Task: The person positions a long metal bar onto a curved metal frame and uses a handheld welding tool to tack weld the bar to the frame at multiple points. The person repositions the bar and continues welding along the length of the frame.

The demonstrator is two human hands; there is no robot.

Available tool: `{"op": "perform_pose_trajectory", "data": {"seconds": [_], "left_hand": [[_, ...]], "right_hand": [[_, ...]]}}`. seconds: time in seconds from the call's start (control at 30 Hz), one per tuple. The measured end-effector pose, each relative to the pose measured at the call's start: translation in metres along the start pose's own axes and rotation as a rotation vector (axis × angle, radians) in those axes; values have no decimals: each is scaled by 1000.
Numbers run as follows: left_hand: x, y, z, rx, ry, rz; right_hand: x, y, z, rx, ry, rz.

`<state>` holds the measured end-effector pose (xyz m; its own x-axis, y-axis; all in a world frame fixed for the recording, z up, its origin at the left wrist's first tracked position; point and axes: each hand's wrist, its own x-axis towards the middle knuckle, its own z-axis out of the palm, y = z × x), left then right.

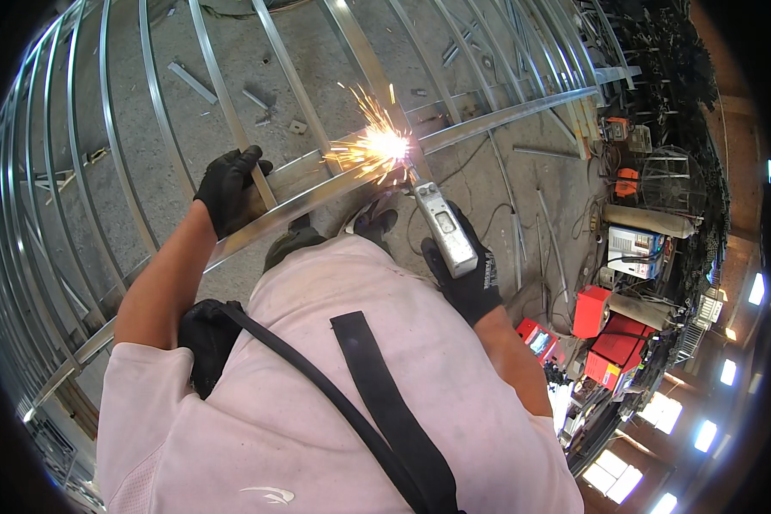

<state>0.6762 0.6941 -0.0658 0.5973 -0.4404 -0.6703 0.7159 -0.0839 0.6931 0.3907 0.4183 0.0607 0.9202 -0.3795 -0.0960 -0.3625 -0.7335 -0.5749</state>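
Note:
My left hand [229, 188] in a black glove is closed around the lower part of a metal slat [219, 88], where it meets a long metal rail [307, 200]. In my right hand [474, 283], also gloved in black, is a silver block-shaped welding gun [444, 224]. Its tip points at the joint of rail and slat. A bright glare with orange sparks [370, 147] hides the tip and the joint itself. The sparks fly up and to the left.
The slatted metal frame [150, 73] spreads across the left and far side. Metal offcuts [193, 83] lie on the concrete floor. At right are cables, red machines [617, 347], a white-and-blue box [634, 251] and a gas cylinder [651, 220]. A black strap [373, 385] crosses my shirt.

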Motion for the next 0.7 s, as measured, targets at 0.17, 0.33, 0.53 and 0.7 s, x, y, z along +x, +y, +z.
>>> {"op": "perform_pose_trajectory", "data": {"seconds": [0.17,0.33,0.53,0.7], "left_hand": [[1,-1,1,-29,18,-8],[-1,1,0,21,9,7],[2,-2,0,-2,38,-6],[1,0,0,27,24,12]], "right_hand": [[0,-4,0,31,-29,60],[1,-5,0,29,-27,60],[1,-5,-1,27,-30,63],[3,-7,-1,49,-39,84]]}}
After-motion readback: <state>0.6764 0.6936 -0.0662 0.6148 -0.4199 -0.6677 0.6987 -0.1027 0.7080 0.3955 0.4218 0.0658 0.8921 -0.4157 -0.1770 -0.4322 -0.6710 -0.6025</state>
